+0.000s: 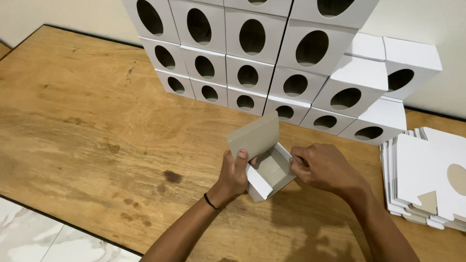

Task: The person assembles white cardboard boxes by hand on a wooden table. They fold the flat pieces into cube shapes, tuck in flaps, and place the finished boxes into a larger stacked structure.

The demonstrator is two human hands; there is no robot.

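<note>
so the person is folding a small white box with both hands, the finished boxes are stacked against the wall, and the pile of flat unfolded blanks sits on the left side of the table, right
Not quite. The head view shows the pile of flat blanks on the right side of the table, not the left. The rest holds: the left hand and right hand fold a small white box, and the finished boxes stand against the wall.

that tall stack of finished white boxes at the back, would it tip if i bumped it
Probably. The stacked boxes look like empty thin card, so likely light and easily shoved. Rows rest loosely and the right-hand ones already sit askew, so upper boxes would likely slide off.
</note>
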